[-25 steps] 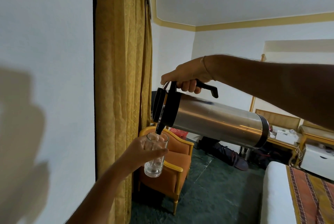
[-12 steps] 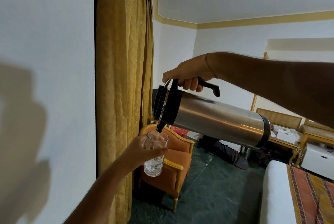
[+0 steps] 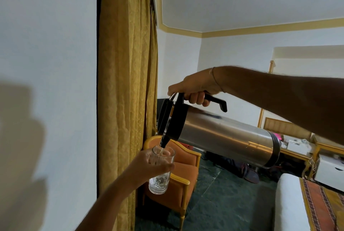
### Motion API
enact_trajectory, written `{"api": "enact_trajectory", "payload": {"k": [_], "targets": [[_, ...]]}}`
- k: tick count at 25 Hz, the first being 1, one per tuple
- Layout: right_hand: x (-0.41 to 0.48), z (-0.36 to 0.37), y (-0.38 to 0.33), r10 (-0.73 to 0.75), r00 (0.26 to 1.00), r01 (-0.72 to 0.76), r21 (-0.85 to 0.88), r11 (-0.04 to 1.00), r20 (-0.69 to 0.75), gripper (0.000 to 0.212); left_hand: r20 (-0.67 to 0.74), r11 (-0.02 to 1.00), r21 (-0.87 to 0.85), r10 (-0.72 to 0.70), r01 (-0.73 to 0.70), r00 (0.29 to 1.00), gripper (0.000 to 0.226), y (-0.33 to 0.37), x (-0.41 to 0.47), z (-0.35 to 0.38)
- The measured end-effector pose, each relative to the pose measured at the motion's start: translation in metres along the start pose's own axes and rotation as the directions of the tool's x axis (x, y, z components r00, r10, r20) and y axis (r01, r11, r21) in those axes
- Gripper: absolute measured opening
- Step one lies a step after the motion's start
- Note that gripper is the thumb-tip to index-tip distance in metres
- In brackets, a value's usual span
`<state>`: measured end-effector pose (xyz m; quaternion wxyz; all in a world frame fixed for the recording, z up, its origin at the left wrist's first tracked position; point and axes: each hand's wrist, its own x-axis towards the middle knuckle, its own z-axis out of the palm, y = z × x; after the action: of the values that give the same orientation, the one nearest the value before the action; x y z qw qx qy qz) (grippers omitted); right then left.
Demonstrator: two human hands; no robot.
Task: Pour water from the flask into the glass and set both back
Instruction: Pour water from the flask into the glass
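Note:
A steel flask (image 3: 227,137) with a black lid and handle lies tipped almost level in mid-air. My right hand (image 3: 195,89) is shut on its black handle from above. The black spout points down over a clear glass (image 3: 161,173), and a thin stream of water falls into it. My left hand (image 3: 147,169) grips the glass around its upper half, held upright. A little water lies at the glass's bottom.
A gold curtain (image 3: 126,81) hangs against the white wall on the left. Below the glass stands an orange armchair (image 3: 184,171) on a dark green floor. A bed (image 3: 305,204) with a patterned cover is at lower right, and wooden furniture with white boxes stands behind it.
The flask has tipped slightly further and water now streams from the spout. The water in the glass has risen a little. Both hands stay in almost the same place.

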<state>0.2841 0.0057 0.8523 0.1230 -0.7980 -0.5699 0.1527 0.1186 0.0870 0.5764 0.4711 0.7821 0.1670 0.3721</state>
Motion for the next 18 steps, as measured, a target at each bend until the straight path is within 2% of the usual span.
{"api": "enact_trajectory", "payload": {"k": [3, 6, 8, 11, 15, 18], "targets": [[-0.001, -0.006, 0.001, -0.026, 1.0, 0.026, 0.014, 1.0, 0.003, 0.056, -0.012, 1.0, 0.021, -0.001, 0.001, 1.0, 0.078, -0.002, 0.002, -0.002], [-0.001, -0.009, 0.0, -0.033, 0.999, 0.033, -0.003, 0.999, -0.011, 0.051, -0.045, 1.0, 0.008, -0.011, 0.012, 0.999, 0.069, -0.004, 0.005, -0.004], [0.001, -0.009, -0.002, -0.028, 0.999, 0.028, -0.002, 1.0, 0.021, 0.052, -0.048, 1.0, -0.018, -0.015, 0.014, 0.999, 0.064, -0.002, 0.006, -0.004], [0.002, -0.012, -0.003, -0.008, 0.99, 0.004, 0.031, 1.0, 0.142, 0.06, -0.05, 0.999, -0.045, -0.006, 0.004, 0.999, 0.064, -0.001, 0.007, -0.004], [0.006, -0.014, -0.001, 0.007, 0.985, -0.011, 0.023, 1.0, 0.17, 0.063, -0.06, 0.997, -0.076, 0.007, -0.012, 0.998, 0.09, -0.004, 0.008, -0.007], [0.008, -0.014, -0.002, 0.012, 0.986, -0.016, 0.02, 1.0, 0.165, 0.063, -0.058, 0.997, -0.082, 0.007, -0.012, 0.998, 0.09, -0.008, 0.009, -0.008]]}}
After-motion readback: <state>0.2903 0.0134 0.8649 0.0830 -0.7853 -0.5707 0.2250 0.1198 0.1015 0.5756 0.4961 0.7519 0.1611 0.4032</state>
